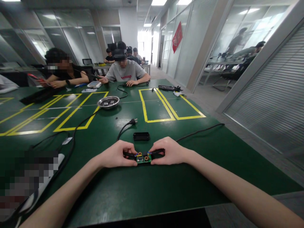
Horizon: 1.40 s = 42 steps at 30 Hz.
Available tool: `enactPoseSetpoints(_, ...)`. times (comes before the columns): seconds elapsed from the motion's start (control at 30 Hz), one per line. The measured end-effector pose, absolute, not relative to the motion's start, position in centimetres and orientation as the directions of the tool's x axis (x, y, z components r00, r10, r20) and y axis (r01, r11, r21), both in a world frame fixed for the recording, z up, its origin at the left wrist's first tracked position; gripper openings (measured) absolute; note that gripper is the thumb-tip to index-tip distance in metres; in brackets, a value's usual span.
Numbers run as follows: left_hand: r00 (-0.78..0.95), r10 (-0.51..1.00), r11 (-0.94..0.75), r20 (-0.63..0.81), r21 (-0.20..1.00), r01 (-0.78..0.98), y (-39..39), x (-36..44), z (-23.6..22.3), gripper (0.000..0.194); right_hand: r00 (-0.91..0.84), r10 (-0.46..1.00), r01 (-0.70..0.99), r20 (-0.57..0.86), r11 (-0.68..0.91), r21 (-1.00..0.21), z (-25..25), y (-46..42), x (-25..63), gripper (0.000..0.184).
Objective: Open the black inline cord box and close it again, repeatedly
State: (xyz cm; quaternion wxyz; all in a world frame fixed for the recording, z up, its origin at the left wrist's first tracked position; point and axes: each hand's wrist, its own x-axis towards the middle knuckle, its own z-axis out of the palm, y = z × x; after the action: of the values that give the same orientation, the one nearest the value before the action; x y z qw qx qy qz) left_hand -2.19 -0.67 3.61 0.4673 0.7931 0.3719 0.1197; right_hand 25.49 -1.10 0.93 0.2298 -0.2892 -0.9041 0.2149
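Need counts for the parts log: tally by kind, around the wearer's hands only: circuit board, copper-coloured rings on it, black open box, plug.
Circuit board: 1
Copper-coloured rings: 2
Black open box: 1
Plug: 1
Total: 5

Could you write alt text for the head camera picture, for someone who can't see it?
A left hand and right hand hold a small green circuit board between them, black cables at its ends, over a green table. Beyond lie an open black box, a plug and a metal bowl; people sit farther back.
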Motion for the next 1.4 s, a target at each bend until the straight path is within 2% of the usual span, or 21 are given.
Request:
enactPoseSetpoints(0.1,0.693,0.703,-0.311,-0.158,0.808,0.500,-0.8,-2.3,3.6,0.027,-0.741,0.604,0.429,0.295,0.763,-0.484,1.1,-1.3,25.4,0.030)
enactPoseSetpoints(0.27,0.684,0.719,-0.363,-0.125,0.772,0.522,-0.9,-2.3,3.2,0.037,-0.738,0.588,0.495,0.332,0.805,-0.327,1.1,-1.7,25.1,0.027)
enactPoseSetpoints(0.47,0.664,0.747,-0.503,0.017,0.667,0.550,-0.8,-2.0,2.7,0.020,-0.740,0.597,0.541,0.310,0.802,-0.254,1.1,-2.0,24.9,0.045)
enactPoseSetpoints(0.57,0.650,0.753,-0.565,0.097,0.600,0.566,-0.6,-2.0,2.5,0.021,-0.754,0.602,0.566,0.264,0.799,-0.205,0.9,-1.9,24.7,0.054)
enactPoseSetpoints(0.7,0.668,0.724,-0.639,0.170,0.528,0.559,-0.6,-2.1,2.3,0.026,-0.788,0.581,0.562,0.202,0.814,-0.149,0.6,-1.8,24.4,0.054)
enactPoseSetpoints(0.77,0.692,0.700,-0.659,0.175,0.532,0.532,-0.6,-2.2,2.3,0.023,-0.783,0.590,0.566,0.196,0.807,-0.168,0.6,-1.8,24.3,0.048)
enactPoseSetpoints(0.83,0.704,0.689,-0.674,0.174,0.513,0.532,-0.4,-2.1,2.3,0.018,-0.753,0.626,0.582,0.203,0.777,-0.240,0.7,-1.8,24.4,0.042)
enactPoseSetpoints(0.93,0.678,0.717,-0.671,0.162,0.425,0.608,-0.1,-2.0,2.0,0.035,-0.667,0.711,0.619,0.222,0.695,-0.365,0.7,-1.5,24.8,0.040)
enactPoseSetpoints(1.03,0.639,0.756,-0.640,0.143,0.367,0.675,0.1,-1.8,1.6,0.034,-0.614,0.764,0.650,0.199,0.632,-0.422,0.4,-1.0,25.2,0.035)
enactPoseSetpoints(1.23,0.614,0.781,-0.613,0.113,0.320,0.722,0.1,-1.5,1.3,0.033,-0.627,0.758,0.631,0.180,0.630,-0.453,0.5,-0.7,24.9,0.033)
enactPoseSetpoints(1.4,0.595,0.797,-0.591,0.102,0.333,0.735,0.3,-1.5,1.3,0.032,-0.634,0.758,0.664,0.155,0.636,-0.393,1.5,-1.0,24.5,0.033)
